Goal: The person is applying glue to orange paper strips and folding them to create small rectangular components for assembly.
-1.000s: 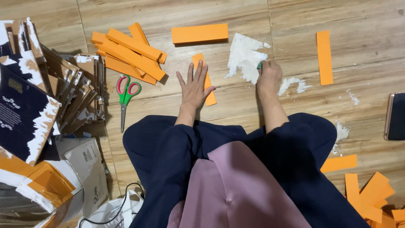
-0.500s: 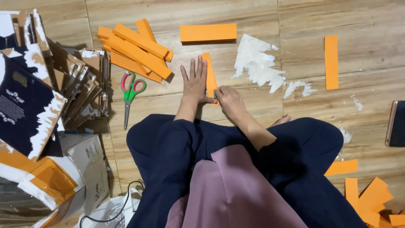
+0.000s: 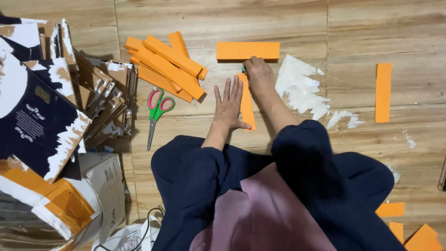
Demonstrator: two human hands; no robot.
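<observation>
The left hand [image 3: 228,104] is lying flat with fingers spread, pressing beside an orange strip [image 3: 246,103] on the wooden floor [image 3: 288,28]. The right hand [image 3: 258,74] is closing around a small green tool [image 3: 243,69] at the strip's far end. Scissors [image 3: 157,113] are lying to the left, near a pile of orange strips [image 3: 167,65].

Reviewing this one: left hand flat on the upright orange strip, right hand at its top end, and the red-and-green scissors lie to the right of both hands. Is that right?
Not quite. The head view shows the scissors to the left of both hands, below the pile of orange strips. The rest holds: the left hand lies flat on the orange strip, and the right hand is at its top end.
</observation>
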